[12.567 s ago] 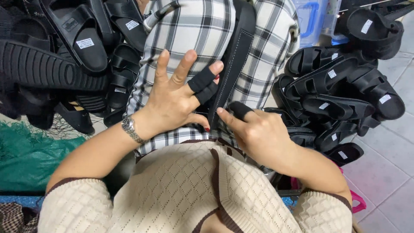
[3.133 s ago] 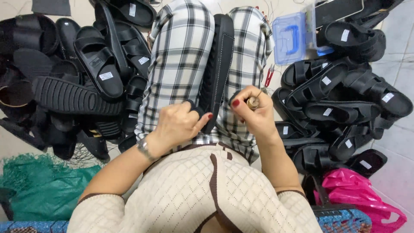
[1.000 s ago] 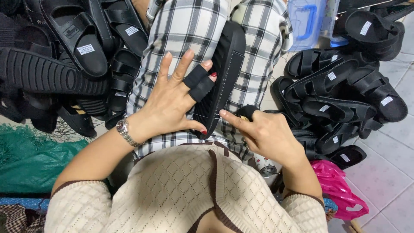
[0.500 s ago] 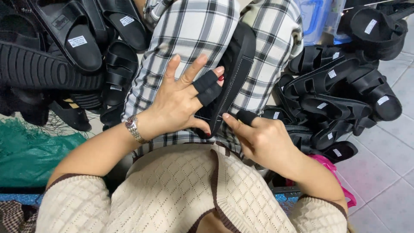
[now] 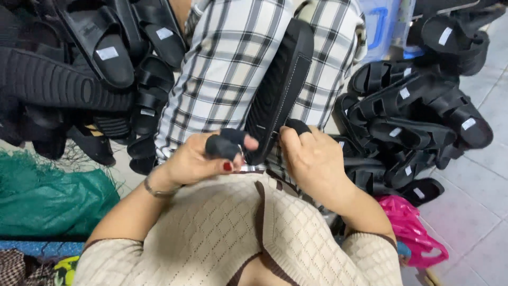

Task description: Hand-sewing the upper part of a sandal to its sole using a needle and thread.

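While the black sandal sole (image 5: 279, 87) lies lengthwise along the lap, near end toward the body, left hand (image 5: 203, 159) and right hand (image 5: 309, 159) pinch that end from either side, both equally near.

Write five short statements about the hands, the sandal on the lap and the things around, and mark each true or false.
1. A black sandal lies along the lap on checked trousers. True.
2. The left hand wears black finger guards. True.
3. The right hand rests on the floor, away from the sandal. False: it is at the sandal's near end.
4. The bag by the right elbow is blue. False: it is pink.
5. Black sandals are piled on both sides of the legs. True.
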